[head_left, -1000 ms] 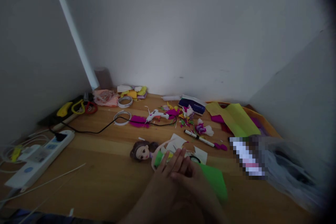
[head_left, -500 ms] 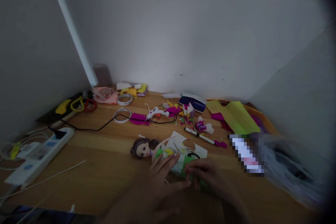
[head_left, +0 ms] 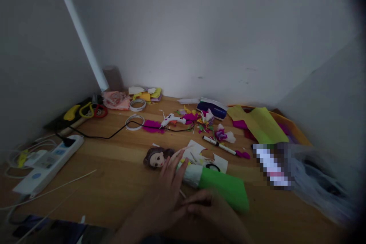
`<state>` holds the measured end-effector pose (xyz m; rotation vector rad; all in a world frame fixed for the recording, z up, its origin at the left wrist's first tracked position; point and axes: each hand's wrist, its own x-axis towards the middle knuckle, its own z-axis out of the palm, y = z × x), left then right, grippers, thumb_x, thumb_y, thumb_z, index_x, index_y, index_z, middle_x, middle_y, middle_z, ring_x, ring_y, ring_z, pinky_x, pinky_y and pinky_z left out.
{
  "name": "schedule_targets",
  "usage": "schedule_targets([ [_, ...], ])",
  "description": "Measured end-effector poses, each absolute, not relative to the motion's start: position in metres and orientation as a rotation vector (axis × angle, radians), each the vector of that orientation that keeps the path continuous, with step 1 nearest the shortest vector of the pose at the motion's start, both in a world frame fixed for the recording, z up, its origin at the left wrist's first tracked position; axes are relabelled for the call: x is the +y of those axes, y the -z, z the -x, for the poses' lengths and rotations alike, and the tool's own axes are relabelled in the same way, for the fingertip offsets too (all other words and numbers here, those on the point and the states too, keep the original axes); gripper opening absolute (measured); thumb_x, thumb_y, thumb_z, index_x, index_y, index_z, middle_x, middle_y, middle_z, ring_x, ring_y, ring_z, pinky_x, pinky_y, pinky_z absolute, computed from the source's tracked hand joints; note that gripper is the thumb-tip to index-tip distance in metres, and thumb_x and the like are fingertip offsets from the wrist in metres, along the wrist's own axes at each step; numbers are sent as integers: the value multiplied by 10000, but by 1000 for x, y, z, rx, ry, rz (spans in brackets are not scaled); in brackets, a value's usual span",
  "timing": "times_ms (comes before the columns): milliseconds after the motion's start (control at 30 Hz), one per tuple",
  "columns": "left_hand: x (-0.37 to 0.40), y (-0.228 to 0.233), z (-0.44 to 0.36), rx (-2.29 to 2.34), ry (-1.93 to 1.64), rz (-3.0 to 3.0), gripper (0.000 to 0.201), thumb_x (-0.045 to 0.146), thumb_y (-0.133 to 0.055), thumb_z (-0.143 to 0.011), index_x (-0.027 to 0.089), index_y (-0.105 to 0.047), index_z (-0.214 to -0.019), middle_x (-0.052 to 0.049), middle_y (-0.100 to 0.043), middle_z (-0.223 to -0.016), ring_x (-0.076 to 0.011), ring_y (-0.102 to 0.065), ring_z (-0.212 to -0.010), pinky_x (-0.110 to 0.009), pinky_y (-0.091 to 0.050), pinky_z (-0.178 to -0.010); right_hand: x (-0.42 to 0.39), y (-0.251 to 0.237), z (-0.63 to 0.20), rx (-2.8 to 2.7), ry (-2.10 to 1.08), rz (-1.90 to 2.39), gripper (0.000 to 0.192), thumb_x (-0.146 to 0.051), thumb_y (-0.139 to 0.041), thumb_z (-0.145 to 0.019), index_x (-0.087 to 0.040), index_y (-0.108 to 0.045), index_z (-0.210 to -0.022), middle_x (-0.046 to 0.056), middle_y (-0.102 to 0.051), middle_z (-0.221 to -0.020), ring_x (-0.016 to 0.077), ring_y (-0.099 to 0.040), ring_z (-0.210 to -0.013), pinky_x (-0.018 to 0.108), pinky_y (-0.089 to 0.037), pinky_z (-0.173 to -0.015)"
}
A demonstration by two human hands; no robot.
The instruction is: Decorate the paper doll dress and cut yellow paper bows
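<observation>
2 hands work low over the wooden tabletop (head_left: 114, 167). The left hand (head_left: 168, 194) lies flat with fingers spread and released, its fingertips touching the doll (head_left: 160, 158) at the shoulder, just beside the brown-haired head. The doll lies on its back, head to the left, its body wrapped in white paper and a bright green paper skirt (head_left: 224, 188). The right hand (head_left: 211, 211) rests loosely curled at the near edge of that green paper; whether it pinches the paper I cannot tell. Beyond the doll lie a white cut sheet (head_left: 197, 152), a black and white marker (head_left: 219, 145), a white glue gun (head_left: 173, 120) on a black cord, 2 tape rolls (head_left: 135, 122) and a white power strip (head_left: 47, 164). No writing is readable in this dim light.
</observation>
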<state>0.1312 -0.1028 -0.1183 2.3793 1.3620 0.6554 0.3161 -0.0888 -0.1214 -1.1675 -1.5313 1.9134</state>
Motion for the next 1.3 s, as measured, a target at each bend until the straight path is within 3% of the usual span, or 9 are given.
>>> schedule_targets([
  [167,-99,123,-137,1481,-888,-2419,968,268,-660,-820,150,27,-1493,-254,-183,-1525,-370,-153,-1425,-635,-296,-1073,-87,117,-317,-1522,-1727,1210,155,-417,-715,-763,-310,-791,-844,20,-778,-870,231,-713,-853,282,-521,-783],
  [333,-96,128,-142,1514,-1163,-2398,831,304,-615,-858,130,-93,-1481,-263,-301,-1458,-361,-279,-1380,-613,-360,-1042,-89,116,-313,-1412,-1630,1210,215,-469,-702,-757,-300,-787,-860,38,-774,-924,253,-699,-926,334,-517,-848],
  [533,-97,146,-145,1472,-1406,-2100,872,233,-685,-789,207,-134,-1465,-221,-321,-1461,-353,-338,-1355,-579,-422,-1011,-85,118,-316,-1204,-1664,1215,245,-452,-748,-718,-280,-771,-891,56,-777,-877,249,-728,-842,330,-568,-752],
  [700,-96,144,-143,1563,-1482,-1952,775,188,-757,-709,224,-341,-1362,-193,-329,-1458,-351,-406,-1316,-544,-445,-1007,-78,119,-330,-1160,-1507,1331,227,-420,-811,-634,-238,-776,-763,68,-777,-772,236,-738,-720,291,-583,-693],
  [900,-95,139,-149,1452,-1477,-2072,906,258,-763,-736,197,-181,-1427,-217,-348,-1419,-323,-328,-1362,-537,-404,-1044,-77,116,-322,-1150,-1379,1366,76,-253,-818,-578,-235,-749,-606,28,-757,-645,199,-720,-646,216,-552,-602],
  [1200,-90,126,-149,1501,-1542,-2176,733,237,-678,-777,199,-264,-1381,-196,-429,-1339,-335,-360,-1329,-549,-431,-1000,-86,104,-301,-1461,-1516,1213,146,-187,-719,-656,-302,-795,-705,2,-772,-719,177,-718,-684,190,-536,-634],
  [1300,-92,128,-146,1500,-1516,-2190,791,268,-713,-758,210,-245,-1392,-188,-435,-1346,-348,-350,-1338,-557,-433,-998,-88,105,-305,-1461,-1499,1213,113,-192,-732,-652,-285,-792,-676,12,-766,-685,186,-717,-656,200,-545,-608],
])
